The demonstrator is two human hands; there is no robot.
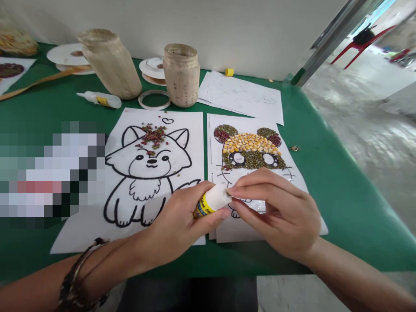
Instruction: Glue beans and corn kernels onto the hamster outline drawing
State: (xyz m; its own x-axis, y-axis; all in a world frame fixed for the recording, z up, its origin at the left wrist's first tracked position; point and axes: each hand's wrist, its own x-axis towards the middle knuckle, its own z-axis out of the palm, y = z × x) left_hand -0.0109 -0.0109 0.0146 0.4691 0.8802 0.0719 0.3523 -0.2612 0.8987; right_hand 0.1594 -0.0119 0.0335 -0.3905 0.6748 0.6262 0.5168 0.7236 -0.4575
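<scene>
A: Bracelet (69,274) sat closest, by the surface's (351,216) near edge. Hands?
B: Left hand (175,221) gripped the glue container (205,207) inside the near edge, right of centre. Right hand (282,212) had its fingertips at the white tip; couldn't tell if they held anything.
A: Risks?
B: Hard squeeze could've dripped glue on the seeded drawing (234,232) below. Loose seeds (154,135) on the fox drawing (191,123) looked unglued; a forearm brush could've scattered them toward the left edge.
</scene>
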